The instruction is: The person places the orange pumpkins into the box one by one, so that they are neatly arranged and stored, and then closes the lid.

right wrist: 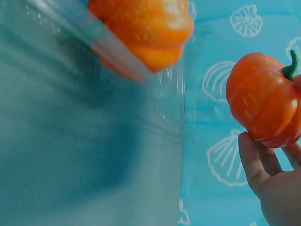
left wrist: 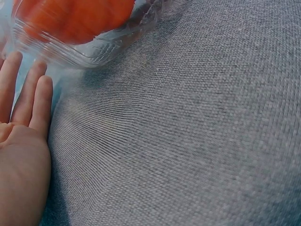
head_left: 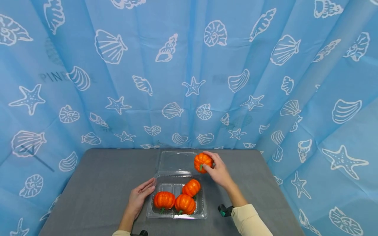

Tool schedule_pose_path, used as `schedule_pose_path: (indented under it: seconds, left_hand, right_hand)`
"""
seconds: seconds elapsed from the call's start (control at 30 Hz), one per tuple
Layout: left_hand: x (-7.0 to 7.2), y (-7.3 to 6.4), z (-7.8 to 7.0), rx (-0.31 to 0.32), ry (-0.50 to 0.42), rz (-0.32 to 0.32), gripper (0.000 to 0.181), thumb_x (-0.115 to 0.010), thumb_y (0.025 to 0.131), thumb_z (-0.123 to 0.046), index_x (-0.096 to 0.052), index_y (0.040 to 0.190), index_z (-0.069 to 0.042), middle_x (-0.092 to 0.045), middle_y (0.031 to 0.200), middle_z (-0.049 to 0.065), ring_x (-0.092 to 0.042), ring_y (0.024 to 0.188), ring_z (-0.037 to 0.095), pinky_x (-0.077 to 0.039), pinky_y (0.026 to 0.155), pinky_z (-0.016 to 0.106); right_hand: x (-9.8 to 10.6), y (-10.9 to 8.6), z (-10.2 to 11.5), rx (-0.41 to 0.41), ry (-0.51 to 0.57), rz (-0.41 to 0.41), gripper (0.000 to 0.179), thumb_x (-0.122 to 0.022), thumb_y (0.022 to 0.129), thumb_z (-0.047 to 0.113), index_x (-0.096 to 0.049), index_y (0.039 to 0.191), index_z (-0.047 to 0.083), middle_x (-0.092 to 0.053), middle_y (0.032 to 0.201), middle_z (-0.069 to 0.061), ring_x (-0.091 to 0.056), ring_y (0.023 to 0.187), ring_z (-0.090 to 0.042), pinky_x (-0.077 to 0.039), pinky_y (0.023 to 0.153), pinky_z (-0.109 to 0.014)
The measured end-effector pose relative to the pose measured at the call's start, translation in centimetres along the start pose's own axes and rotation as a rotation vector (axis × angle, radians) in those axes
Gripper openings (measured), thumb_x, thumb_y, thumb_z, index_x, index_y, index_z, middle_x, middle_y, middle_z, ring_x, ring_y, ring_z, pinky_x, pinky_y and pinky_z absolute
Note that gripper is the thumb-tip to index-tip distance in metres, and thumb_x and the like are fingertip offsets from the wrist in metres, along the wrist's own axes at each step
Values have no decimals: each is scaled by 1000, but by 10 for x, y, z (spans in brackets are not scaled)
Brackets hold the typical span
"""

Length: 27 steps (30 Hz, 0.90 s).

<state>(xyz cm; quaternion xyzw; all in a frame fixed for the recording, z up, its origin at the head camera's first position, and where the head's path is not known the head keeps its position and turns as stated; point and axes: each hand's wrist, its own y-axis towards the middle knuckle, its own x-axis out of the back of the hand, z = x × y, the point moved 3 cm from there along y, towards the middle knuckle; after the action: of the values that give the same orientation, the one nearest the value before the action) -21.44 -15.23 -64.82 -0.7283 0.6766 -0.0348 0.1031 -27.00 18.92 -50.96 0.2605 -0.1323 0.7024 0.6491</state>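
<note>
My right hand (head_left: 220,170) grips a small orange pumpkin (head_left: 203,162) with a green stem, held up beside the open lid. In the right wrist view the fingertips curl under this pumpkin (right wrist: 263,101) and the thumb is near its stem. A clear plastic container (head_left: 201,214) lies on the table with 3 more pumpkins inside: one at the left (head_left: 164,200), one at the front middle (head_left: 185,204) and one behind at the right (head_left: 191,187). My left hand (head_left: 137,199) touches the container's left side, and its fingers look straight in the left wrist view.
The container's clear hinged lid (head_left: 177,161) lies folded back toward the table's far edge. A grey cloth covers the table (head_left: 112,177). Behind and at both sides hangs a blue curtain (head_left: 189,65) printed with white shells and starfish.
</note>
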Motion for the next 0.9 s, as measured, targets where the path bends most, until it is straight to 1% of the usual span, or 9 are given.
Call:
schedule_pose_path:
  seconds: [0.1, 0.17, 0.27, 0.37, 0.53, 0.6, 0.77, 0.9]
  left_hand:
    - [1, 0, 1, 0, -8, -3, 52, -79, 89, -21, -65, 138, -11, -66, 139, 10, -68, 113, -4, -51, 92, 9]
    - [1, 0, 1, -5, -11, -4, 52, -79, 89, -21, -65, 138, -10, -66, 139, 10, -68, 113, -4, -50, 92, 9]
    - [0, 0, 0, -10, -18, 3, 53, -79, 89, -21, -64, 139, -9, -65, 140, 11, -67, 113, -5, -50, 93, 10]
    - [0, 0, 0, -17, -21, 7, 53, -78, 90, -21, -63, 140, -9, -64, 141, 11, -67, 114, -5, -50, 93, 10]
    - [1, 1, -2, -29, -19, -3, 51, -77, 91, -19, -64, 139, -9, -65, 141, 11, -67, 113, -6, -50, 93, 10]
    - [1, 0, -2, -28, -17, -3, 50, -77, 91, -18, -64, 139, -9, -65, 140, 11, -66, 113, -6, -50, 93, 9]
    - [1, -1, -1, -24, -12, -2, 50, -76, 91, -17, -63, 139, -8, -65, 140, 12, -66, 113, -7, -50, 93, 9]
    - [0, 0, -1, -21, -12, -6, 50, -77, 91, -17, -64, 139, -8, -65, 140, 12, -67, 113, -6, -50, 93, 9]
  right_hand:
    - [-9, -1, 4, 10, 34, 17, 58, -72, 93, 11, -50, 147, 20, -55, 142, -11, -60, 114, -25, -56, 86, -28]
    - [-14, -3, 7, 6, 62, 30, 60, -72, 92, 9, -49, 147, 17, -56, 143, -11, -59, 116, -26, -56, 86, -26]
    - [-20, -4, 11, 17, 83, 36, 59, -73, 91, 6, -50, 145, 11, -59, 138, -13, -60, 116, -28, -57, 84, -26]
    - [-27, -4, 16, 43, 76, 41, 58, -74, 88, 4, -53, 142, 8, -59, 132, -12, -60, 113, -27, -59, 85, -29]
    - [-37, -5, 24, 81, 71, 74, 57, -76, 88, 4, -54, 140, 11, -58, 129, -11, -60, 113, -26, -59, 93, -37]
    - [-41, -7, 26, 93, 60, 91, 57, -78, 89, 8, -55, 140, 13, -58, 128, -9, -60, 114, -25, -58, 94, -38]
    - [-48, -10, 31, 139, 32, 117, 56, -81, 89, 17, -57, 139, 17, -60, 127, -7, -62, 112, -23, -59, 93, -39]
    - [-54, -12, 34, 166, 13, 136, 56, -81, 88, 19, -58, 139, 18, -61, 128, -6, -63, 109, -23, -59, 90, -42]
